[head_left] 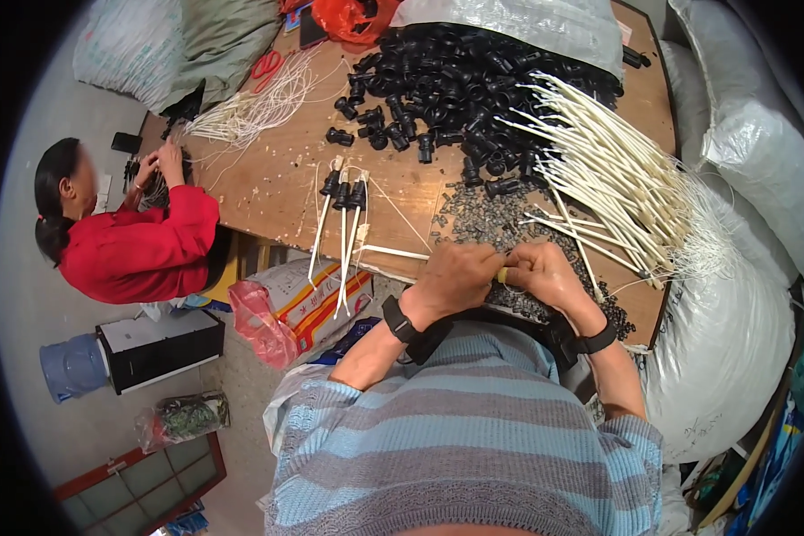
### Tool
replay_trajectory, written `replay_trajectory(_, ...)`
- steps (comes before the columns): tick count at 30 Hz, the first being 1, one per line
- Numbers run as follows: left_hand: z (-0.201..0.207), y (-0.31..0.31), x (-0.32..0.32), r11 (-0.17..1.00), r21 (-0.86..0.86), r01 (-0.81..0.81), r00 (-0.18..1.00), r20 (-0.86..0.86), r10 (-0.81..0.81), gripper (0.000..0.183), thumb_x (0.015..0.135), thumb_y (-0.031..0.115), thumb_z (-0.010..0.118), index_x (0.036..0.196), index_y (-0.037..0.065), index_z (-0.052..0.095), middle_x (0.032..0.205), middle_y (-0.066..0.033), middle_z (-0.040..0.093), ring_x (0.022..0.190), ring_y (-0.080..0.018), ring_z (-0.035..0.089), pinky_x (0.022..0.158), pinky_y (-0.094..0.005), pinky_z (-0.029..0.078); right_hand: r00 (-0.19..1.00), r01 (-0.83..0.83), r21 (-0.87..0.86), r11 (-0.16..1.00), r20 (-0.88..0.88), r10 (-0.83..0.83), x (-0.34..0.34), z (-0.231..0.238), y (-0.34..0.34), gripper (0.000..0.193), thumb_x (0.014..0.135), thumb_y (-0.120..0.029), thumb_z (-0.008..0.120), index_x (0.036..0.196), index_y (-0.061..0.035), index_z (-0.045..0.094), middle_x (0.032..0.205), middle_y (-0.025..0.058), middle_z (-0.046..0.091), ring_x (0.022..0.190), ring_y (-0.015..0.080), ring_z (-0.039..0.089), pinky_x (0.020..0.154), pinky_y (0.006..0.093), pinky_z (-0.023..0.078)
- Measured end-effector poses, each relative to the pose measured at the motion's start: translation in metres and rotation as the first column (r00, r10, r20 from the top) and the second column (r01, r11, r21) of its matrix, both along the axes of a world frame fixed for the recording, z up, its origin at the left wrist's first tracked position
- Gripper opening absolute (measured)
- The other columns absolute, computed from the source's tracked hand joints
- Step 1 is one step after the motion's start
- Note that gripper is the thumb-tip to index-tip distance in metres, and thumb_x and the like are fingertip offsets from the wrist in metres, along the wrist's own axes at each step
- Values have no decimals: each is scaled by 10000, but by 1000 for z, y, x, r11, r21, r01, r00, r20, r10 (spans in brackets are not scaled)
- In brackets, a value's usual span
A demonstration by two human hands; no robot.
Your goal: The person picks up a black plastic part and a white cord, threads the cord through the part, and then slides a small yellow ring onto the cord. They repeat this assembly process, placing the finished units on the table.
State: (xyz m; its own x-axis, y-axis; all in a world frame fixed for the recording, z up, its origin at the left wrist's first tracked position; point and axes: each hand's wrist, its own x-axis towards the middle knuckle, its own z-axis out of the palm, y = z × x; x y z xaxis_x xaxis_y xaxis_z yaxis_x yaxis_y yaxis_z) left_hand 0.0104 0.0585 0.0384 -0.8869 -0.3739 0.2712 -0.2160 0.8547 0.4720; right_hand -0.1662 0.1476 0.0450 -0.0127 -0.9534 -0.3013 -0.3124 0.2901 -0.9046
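Observation:
My left hand is closed, and a white sleeved cable runs out of its left side over the table edge. Fingertip to fingertip with it, my right hand is pinched closed. A small yellow piece shows between the two hands; what the right fingers hold is hidden. Under and beyond both hands lie many small grey and black parts. To the left, several white cables with black sockets on them hang over the table edge.
A heap of black sockets covers the table's far middle. A large bundle of white cables lies at right, beside bulging white sacks. Red scissors and loose wires lie far left. A person in red works there.

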Motion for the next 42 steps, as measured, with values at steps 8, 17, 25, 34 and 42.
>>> replay_trajectory(8,13,-55,52,873,-11,-487,844,-261,468,230,733,29,635,957,80,647,832,-112,648,744,-287,634,660,-367,492,792,379,-604,701,-180,-583,-3,21,-13,300,785,-58,712,1079,-35,656,947,135,684,768,190,655,666,292,505)
replay_trajectory(17,-45,-119,136,377,-368,-850,418,-33,908,477,777,133,594,1247,59,553,1146,-179,593,1053,-372,534,961,-447,403,853,1,-450,893,-465,-235,20,6,4,342,742,-90,735,1069,-36,651,1000,140,667,794,297,643,706,335,505)
replay_trajectory(25,-20,-85,-9,925,180,-336,932,-80,354,315,777,125,621,1087,96,674,1027,-113,634,969,-310,579,845,-395,458,445,275,-209,939,-838,-317,-45,-3,44,160,718,-167,733,813,-57,666,734,146,630,704,354,607,590,443,456)
replay_trajectory(34,-34,-86,-25,818,267,-509,859,222,462,258,732,-17,607,979,55,611,890,-125,617,857,-280,620,739,-368,493,750,231,-343,911,-533,-391,-17,11,35,99,863,-120,586,905,-33,609,697,179,597,652,377,583,563,450,433)
replay_trajectory(42,-31,-72,9,603,739,-301,887,-17,462,382,759,-32,536,1131,26,604,948,-66,666,867,-129,613,761,-253,479,822,126,-458,880,-449,-352,-12,-7,28,182,850,-124,623,1020,-87,677,736,153,621,655,364,598,549,420,442)
